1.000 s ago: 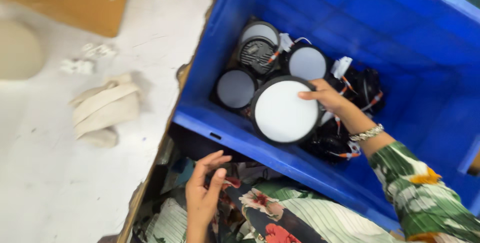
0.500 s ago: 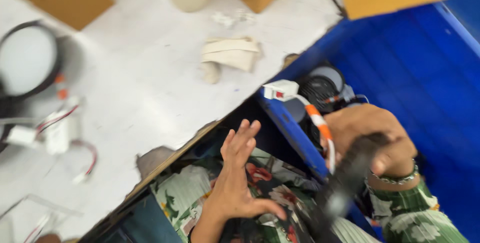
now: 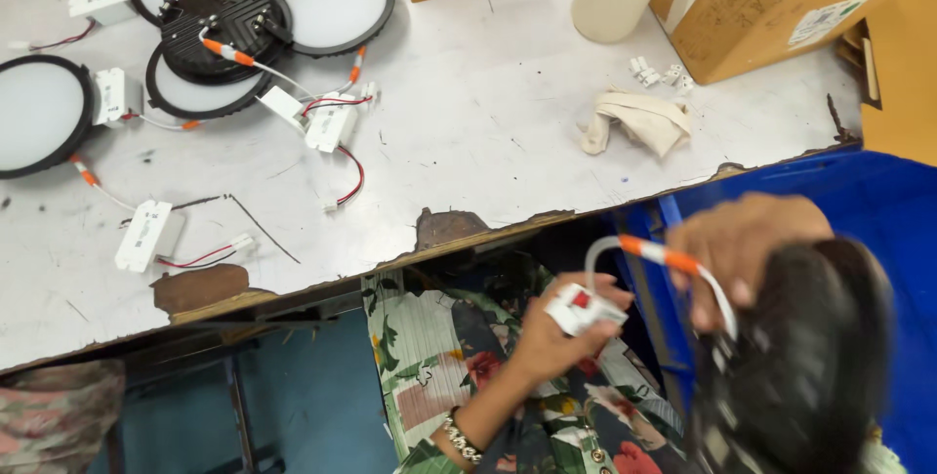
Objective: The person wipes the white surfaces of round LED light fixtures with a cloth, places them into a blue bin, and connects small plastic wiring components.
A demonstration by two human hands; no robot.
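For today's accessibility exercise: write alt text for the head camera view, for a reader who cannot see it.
Seen from above, a person's right hand lifts a blurred round black light fitting over a blue bin, while the left hand holds its small white driver box on an orange-sleeved cable. More round panel lights and a crumpled cloth lie on the worn white table.

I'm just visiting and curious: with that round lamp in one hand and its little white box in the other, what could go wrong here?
The round black lamp in the right hand is joined to the small white box in the left hand only by a thin cable; pulling the hands apart might strain it. The table edge looks chipped and rough, so the cable could snag. Lamps and loose wires already crowd the table, so tangling seems possible.
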